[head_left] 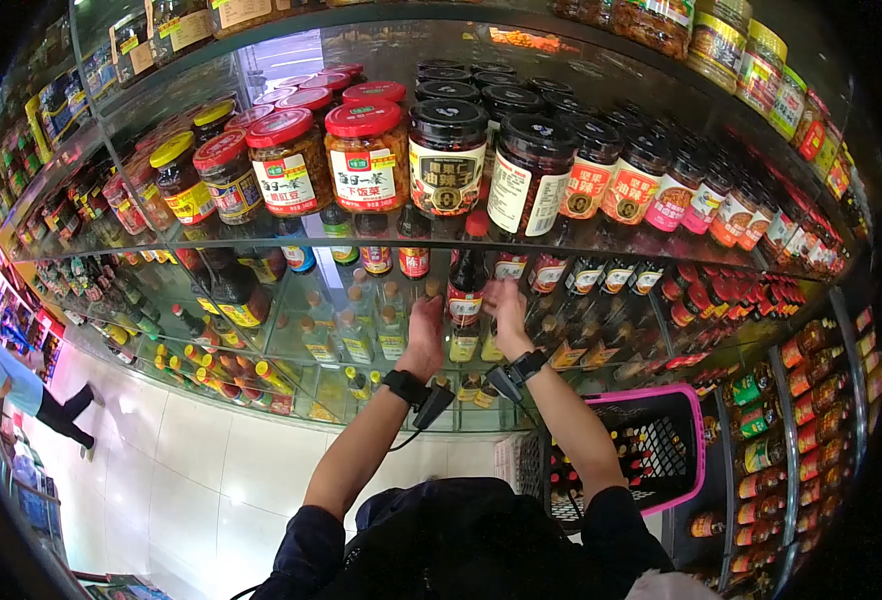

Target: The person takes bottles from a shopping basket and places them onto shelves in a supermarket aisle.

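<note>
A dark sauce bottle (pixel 467 272) with a red cap and a red-and-white label stands upright at the front of the glass shelf, between my two hands. My left hand (pixel 426 328) is just left of the bottle, its fingers stretched up and partly in shadow. On the other side, my right hand (pixel 506 312) has its fingers loosely bent, with the fingertips right at the bottle's edge. Both hands look open, not wrapped round it. Similar dark bottles (pixel 414 262) line up beside it, and clear bottles with pale labels (pixel 357 338) stand lower down.
Jars with red lids (pixel 365 160) and jars with black lids (pixel 448 155) fill the shelf above my hands. A black basket with a pink rim (pixel 699 440) holds bottles at lower right. More bottles fill a rack (pixel 761 450) there. A person (pixel 26 385) walks at far left.
</note>
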Demonstrator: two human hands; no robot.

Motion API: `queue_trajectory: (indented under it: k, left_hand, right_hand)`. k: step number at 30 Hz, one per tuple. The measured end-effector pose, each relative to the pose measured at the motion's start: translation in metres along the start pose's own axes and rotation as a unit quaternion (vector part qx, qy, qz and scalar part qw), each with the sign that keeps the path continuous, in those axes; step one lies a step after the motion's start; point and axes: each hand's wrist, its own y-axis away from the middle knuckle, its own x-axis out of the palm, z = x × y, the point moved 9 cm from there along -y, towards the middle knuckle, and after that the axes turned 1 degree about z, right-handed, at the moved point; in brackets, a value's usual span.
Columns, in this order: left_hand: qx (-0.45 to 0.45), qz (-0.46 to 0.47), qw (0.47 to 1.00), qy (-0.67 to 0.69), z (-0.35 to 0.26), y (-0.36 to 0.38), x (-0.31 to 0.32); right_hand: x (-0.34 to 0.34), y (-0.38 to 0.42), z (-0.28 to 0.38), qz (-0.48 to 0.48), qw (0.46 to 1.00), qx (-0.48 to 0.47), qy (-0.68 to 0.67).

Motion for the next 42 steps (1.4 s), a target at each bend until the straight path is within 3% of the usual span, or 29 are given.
queue_trajectory:
  k: [1,3,13,16,22,24,28,30,34,37,42]
  left_hand:
    - [0.000,0.001,1.000,0.000,-0.001,-0.001,-0.003]
    - [-0.022,0.060,0.997,0.039,0.002,-0.003,0.002]
    - [-0.013,0.040,0.997,0.072,-0.011,0.022,0.024]
    - [0.000,0.073,0.993,0.095,-0.007,0.016,0.025]
    - [0.008,0.042,0.993,0.109,0.004,0.012,0.005]
    - [0.006,-0.046,0.991,0.123,0.006,0.019,-0.017]
    - [-0.002,-0.075,0.992,0.102,-0.006,0.055,-0.020]
    - [0.010,-0.136,0.986,0.100,-0.007,0.073,-0.037]
    - [0.054,-0.141,0.983,0.100,-0.002,0.120,-0.056]
    - [0.039,-0.133,0.984,0.108,0.029,0.169,-0.075]
    - [-0.010,-0.145,0.947,0.287,0.147,0.250,-0.144]
  right_hand:
    - [-0.001,0.003,-0.001,-0.001,1.000,0.000,0.000]
    - [-0.003,0.013,-0.026,-0.005,0.992,0.122,0.014]
    - [-0.001,0.018,-0.039,-0.004,0.992,0.122,-0.023]
    - [-0.005,0.015,-0.040,-0.002,0.994,0.108,-0.028]
    - [-0.013,0.012,-0.046,-0.007,0.992,0.109,-0.056]
    - [-0.020,0.013,-0.042,-0.022,0.992,0.103,-0.071]
    - [-0.039,0.026,-0.033,-0.043,0.988,0.095,-0.111]
    - [-0.045,0.042,-0.023,-0.039,0.987,0.091,-0.128]
    - [-0.061,0.091,0.004,-0.072,0.982,0.056,-0.165]
    - [-0.090,0.138,-0.013,-0.110,0.973,0.028,-0.199]
    - [-0.132,0.254,-0.095,-0.138,0.970,0.134,-0.151]
